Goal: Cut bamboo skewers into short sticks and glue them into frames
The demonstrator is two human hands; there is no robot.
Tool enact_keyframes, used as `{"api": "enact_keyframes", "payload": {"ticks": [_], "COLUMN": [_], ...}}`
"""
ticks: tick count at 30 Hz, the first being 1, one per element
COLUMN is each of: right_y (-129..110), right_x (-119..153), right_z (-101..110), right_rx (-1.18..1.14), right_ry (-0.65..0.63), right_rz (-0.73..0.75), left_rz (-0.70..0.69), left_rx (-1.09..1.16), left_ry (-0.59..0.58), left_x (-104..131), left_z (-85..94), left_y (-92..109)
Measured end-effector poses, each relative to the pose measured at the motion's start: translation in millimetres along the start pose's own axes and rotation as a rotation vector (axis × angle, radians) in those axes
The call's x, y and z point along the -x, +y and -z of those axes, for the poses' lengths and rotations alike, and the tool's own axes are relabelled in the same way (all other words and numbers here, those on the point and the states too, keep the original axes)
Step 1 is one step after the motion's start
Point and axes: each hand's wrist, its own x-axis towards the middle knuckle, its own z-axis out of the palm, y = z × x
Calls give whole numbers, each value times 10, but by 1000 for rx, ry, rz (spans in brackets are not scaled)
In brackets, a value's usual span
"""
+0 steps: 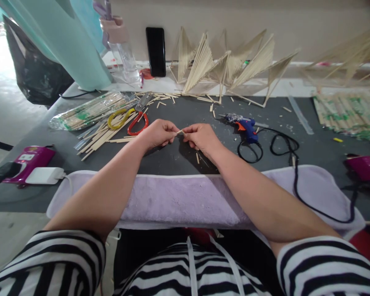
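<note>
Over the dark tabletop [172, 160] my two hands meet fingertip to fingertip at a small pale wooden stick piece [180, 132]. My left hand [162, 132] pinches its left end between thumb and finger. From the other side my right hand [200, 136] pinches the right end. Whether it is one piece or two joined at an angle is hard to tell. Below my right hand lies a short stick piece [197, 158]. To the right rests a blue hot glue gun [249, 130] with an orange trigger. Scissors [135, 117] with yellow and red handles lie left of my left hand.
Fan-shaped stick structures [234, 65] stand along the back wall beside a black phone [156, 51] and a water bottle [121, 49]. Loose sticks [103, 139] and a bagged stick bundle [92, 109] lie left. A black cord [295, 172] crosses the purple cloth [179, 199] at right.
</note>
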Motion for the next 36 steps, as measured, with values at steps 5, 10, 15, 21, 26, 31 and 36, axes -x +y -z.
{"api": "enact_keyframes", "payload": {"ticks": [5,10,15,21,26,31,36], "right_y": [6,-11,-25,-1,1,-3,-3], "right_x": [-4,7,20,10,4,0,0], "right_z": [5,6,1,5,4,0,-1], "right_rx": [-5,3,-13,-7,8,3,10], "right_ry": [-8,-7,-2,-5,-4,-3,-5], "right_rz": [2,-5,-17,-2,-2,-9,-10], "left_rz": [1,23,14,3,-12,-2,11], "left_rx": [0,13,1,-9,-10,-9,-15], "left_ry": [4,12,12,3,-5,-3,3], "left_x": [-2,-7,-3,-8,-14,-9,-7], "left_z": [-1,-4,-4,-3,2,0,0], "left_y": [-5,-3,15,3,-11,4,15]}}
